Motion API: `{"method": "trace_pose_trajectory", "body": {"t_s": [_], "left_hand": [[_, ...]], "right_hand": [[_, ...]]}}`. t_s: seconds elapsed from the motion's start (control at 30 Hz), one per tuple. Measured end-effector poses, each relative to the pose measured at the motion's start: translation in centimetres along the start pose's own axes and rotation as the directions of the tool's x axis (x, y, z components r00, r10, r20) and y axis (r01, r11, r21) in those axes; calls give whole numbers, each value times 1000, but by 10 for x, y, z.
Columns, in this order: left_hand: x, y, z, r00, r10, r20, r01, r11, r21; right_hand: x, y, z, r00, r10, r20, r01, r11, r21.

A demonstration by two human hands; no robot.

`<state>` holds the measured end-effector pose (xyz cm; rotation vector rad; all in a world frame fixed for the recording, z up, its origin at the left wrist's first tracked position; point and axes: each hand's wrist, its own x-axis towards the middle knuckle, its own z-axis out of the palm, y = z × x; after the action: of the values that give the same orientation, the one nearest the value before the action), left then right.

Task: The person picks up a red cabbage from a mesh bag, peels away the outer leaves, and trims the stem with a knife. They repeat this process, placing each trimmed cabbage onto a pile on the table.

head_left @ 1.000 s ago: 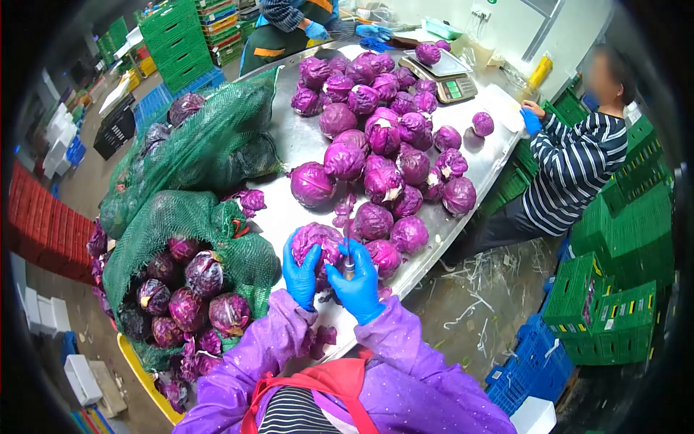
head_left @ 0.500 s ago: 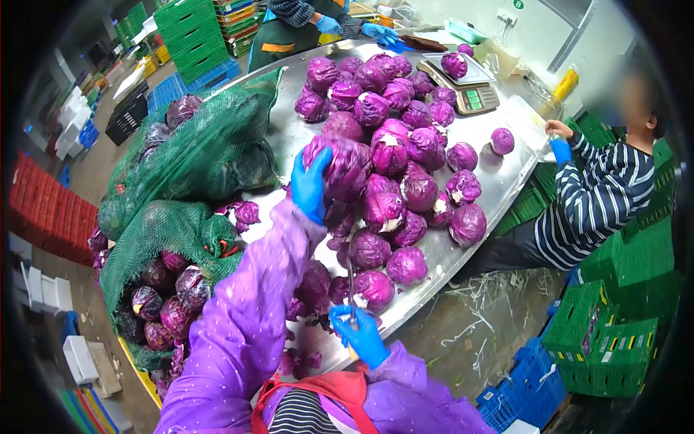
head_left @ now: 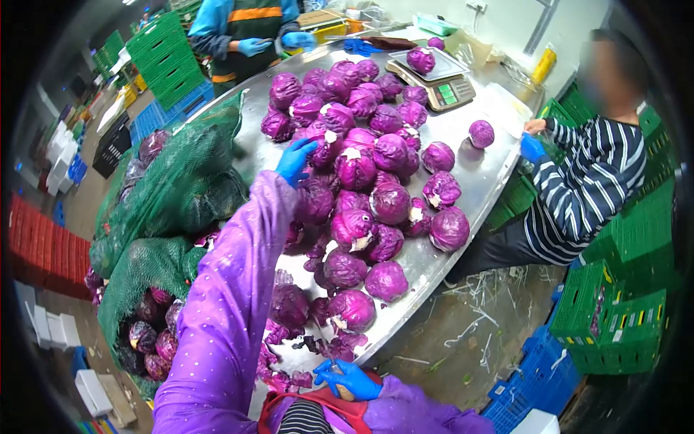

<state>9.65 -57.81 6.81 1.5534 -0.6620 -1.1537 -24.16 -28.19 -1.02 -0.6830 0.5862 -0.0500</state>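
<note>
My left hand (head_left: 295, 161), in a blue glove, reaches over the pile with its fingers stretched out against a red cabbage (head_left: 327, 150). Another large red cabbage (head_left: 314, 200) lies just below that hand. Close to my body, my right hand (head_left: 348, 380), also gloved in blue, is closed around the light handle of a knife (head_left: 343, 391). Its blade is hard to make out against dark leaf scraps. Trimmed purple leaves (head_left: 278, 372) lie on the metal table (head_left: 426, 278) near my right hand, beside a trimmed cabbage (head_left: 352, 311).
Green mesh sacks (head_left: 173, 181) of cabbages line the left side. A scale (head_left: 437, 83) bearing a cabbage stands at the far end. One person (head_left: 249, 32) stands beyond the table, another in a striped top (head_left: 593, 173) at right. Green crates (head_left: 614, 325) are stacked nearby.
My left hand has let go of a large cabbage and moved up to another in the pile. My right hand has drawn closer to my body with the knife. The view has shifted.
</note>
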Motion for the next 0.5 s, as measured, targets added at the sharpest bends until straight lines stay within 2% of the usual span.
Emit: {"method": "trace_pose_trajectory", "body": {"t_s": [0.03,0.2,0.27,0.4,0.47,0.5], "left_hand": [[-6,-2,-8,1000,14,2,-14,1000,8],[-83,-19,-65,980,186,68,-192,978,81],[-133,-37,-87,972,234,17,-235,967,102],[-235,-106,-126,942,263,-207,-233,960,158],[-282,-169,-137,864,418,-282,-368,905,216],[-314,-175,-131,861,428,-273,-335,883,328]], "right_hand": [[0,3,-1,999,3,44,-3,1000,-5],[0,10,6,1000,11,17,-11,1000,-28],[0,11,9,1000,-6,26,6,999,-32],[-4,6,25,998,-69,-14,68,997,-20],[1,13,31,992,-106,-62,103,993,-51],[3,13,33,991,-113,-73,108,992,-70]]}}
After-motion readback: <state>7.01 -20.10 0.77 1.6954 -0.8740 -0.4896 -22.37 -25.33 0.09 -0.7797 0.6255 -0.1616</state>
